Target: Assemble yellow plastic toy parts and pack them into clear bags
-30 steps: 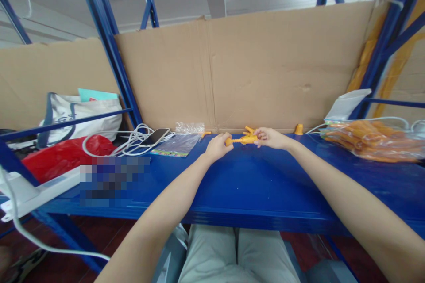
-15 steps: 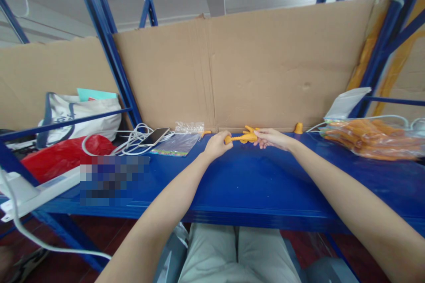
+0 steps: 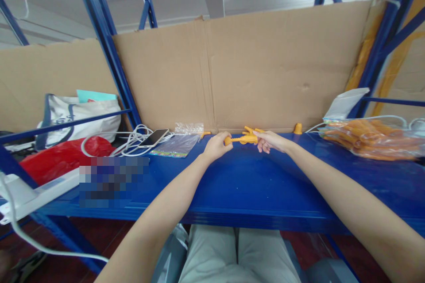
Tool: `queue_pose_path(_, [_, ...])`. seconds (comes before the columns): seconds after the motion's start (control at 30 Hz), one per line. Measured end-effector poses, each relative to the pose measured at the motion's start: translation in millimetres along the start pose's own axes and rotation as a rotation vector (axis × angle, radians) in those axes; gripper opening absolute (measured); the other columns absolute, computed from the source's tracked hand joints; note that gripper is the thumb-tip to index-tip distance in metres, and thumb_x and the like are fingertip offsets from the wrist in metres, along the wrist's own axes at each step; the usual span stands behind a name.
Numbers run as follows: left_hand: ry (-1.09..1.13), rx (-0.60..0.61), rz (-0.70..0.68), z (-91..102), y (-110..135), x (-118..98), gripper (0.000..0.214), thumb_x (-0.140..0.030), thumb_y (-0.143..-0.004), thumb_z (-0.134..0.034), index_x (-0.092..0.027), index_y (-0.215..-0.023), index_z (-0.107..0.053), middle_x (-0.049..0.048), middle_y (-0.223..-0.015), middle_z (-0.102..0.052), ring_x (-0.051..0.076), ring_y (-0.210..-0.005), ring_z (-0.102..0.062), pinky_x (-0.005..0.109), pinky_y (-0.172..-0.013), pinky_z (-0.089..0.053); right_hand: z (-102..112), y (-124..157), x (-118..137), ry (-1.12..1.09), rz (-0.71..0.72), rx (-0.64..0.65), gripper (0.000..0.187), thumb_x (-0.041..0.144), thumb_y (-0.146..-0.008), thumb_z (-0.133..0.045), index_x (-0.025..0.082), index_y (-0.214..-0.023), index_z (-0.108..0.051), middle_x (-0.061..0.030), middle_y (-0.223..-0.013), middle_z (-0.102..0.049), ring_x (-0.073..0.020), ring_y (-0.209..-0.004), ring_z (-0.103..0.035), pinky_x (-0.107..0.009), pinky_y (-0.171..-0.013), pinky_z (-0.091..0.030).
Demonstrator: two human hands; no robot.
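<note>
A yellow-orange plastic piece (image 3: pixel 247 139) stretches between my two hands just above the far part of the blue tabletop. It has a narrow ribbed shaft, a rounded left end and a wider right part with short prongs; its exact kind I cannot make out. My left hand (image 3: pixel 217 145) pinches the rounded end. My right hand (image 3: pixel 270 140) holds the wider part between thumb and index finger, the other fingers curled below. Left of my left hand lies a small orange part (image 3: pixel 206 133), and an orange cap-like piece (image 3: pixel 298 128) stands upright beyond my right hand.
A clear bag of orange parts (image 3: pixel 372 139) lies at right. To the left are a flat plastic bag (image 3: pixel 177 145), a phone (image 3: pixel 154 137), coiled white cables (image 3: pixel 131 141), a red bag (image 3: pixel 66 159) and a white power strip (image 3: pixel 49 192). A cardboard wall (image 3: pixel 265 70) closes the back.
The fingers of my right hand have shifted slightly on the plastic piece, with the lower fingers curling further down. My left hand keeps its grip in nearly the same place.
</note>
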State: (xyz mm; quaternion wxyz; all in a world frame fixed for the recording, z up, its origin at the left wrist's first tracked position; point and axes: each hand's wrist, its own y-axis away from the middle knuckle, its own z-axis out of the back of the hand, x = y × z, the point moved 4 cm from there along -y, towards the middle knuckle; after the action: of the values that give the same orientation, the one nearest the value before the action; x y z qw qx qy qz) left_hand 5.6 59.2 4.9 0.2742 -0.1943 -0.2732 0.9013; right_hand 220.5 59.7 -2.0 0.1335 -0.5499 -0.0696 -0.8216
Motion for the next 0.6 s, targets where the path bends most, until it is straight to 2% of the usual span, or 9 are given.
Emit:
queue_pose_path(0.07, [-0.007, 0.005, 0.0, 0.0, 0, -1, 0.026, -0.017, -0.076, -0.058, -0.02, -0.1, -0.065, 0.0029, -0.097, -0.069, 0.017, -0.088, -0.064, 0.026, -0.08, -0.049, 1, 1, 1, 0.042, -0.018, -0.035, 0.055, 0.065, -0.089, -0.042, 0.016, -0.071, -0.058, -0.0049, -0.049, -0.061, -0.0081, -0.032, -0.045, -0.019, -0.03, -0.03])
queue_pose_path(0.13, [-0.013, 0.005, 0.0, 0.1, -1, -2, 0.025, -0.016, -0.076, -0.058, -0.019, -0.1, -0.065, 0.0032, -0.096, -0.07, 0.017, -0.087, -0.064, 0.026, -0.08, -0.049, 3, 3, 3, 0.052, -0.022, -0.024, 0.054, 0.066, -0.088, -0.044, 0.015, -0.079, -0.061, -0.0067, -0.058, -0.066, -0.0086, -0.036, -0.049, -0.019, -0.031, -0.031])
queue_pose_path(0.23, [-0.01, 0.006, -0.005, -0.1, -1, -3, 0.025, -0.016, -0.076, -0.058, -0.017, -0.099, -0.065, 0.0039, -0.095, -0.07, 0.017, -0.086, -0.065, 0.026, -0.079, -0.049, 7, 5, 5, -0.007, 0.001, 0.058, 0.038, 0.054, -0.085, -0.06, 0.018, -0.099, -0.062, -0.0085, -0.085, -0.073, -0.0097, -0.049, -0.059, -0.019, -0.04, -0.042])
queue_pose_path(0.3, [-0.005, 0.006, -0.004, -0.3, -1, -4, 0.024, -0.017, -0.076, -0.058, -0.018, -0.099, -0.065, 0.004, -0.095, -0.07, 0.017, -0.086, -0.064, 0.026, -0.079, -0.049, 9, 5, 5, -0.026, 0.039, 0.077, 0.033, 0.043, -0.083, -0.067, 0.019, -0.104, -0.062, -0.0084, -0.093, -0.073, -0.009, -0.053, -0.061, -0.019, -0.044, -0.045])
queue_pose_path(0.4, [0.005, -0.003, 0.001, 0.5, 0, -4, 0.025, -0.017, -0.075, -0.058, -0.018, -0.099, -0.066, 0.0036, -0.095, -0.07, 0.017, -0.085, -0.064, 0.026, -0.079, -0.049, 11, 4, 6, 0.003, 0.078, 0.059, 0.03, 0.042, -0.084, -0.064, 0.015, -0.096, -0.065, -0.0094, -0.087, -0.074, -0.0079, -0.047, -0.055, -0.02, -0.043, -0.042])
queue_pose_path(0.6, [0.007, -0.009, 0.01, 2.3, 2, -3, 0.026, -0.017, -0.074, -0.058, -0.019, -0.099, -0.067, 0.003, -0.092, -0.07, 0.017, -0.082, -0.064, 0.026, -0.078, -0.049, 7, 5, 10, 0.047, 0.105, 0.043, 0.041, 0.053, -0.083, -0.06, 0.013, -0.08, -0.068, -0.0099, -0.07, -0.071, -0.0093, -0.042, -0.05, -0.023, -0.04, -0.036])
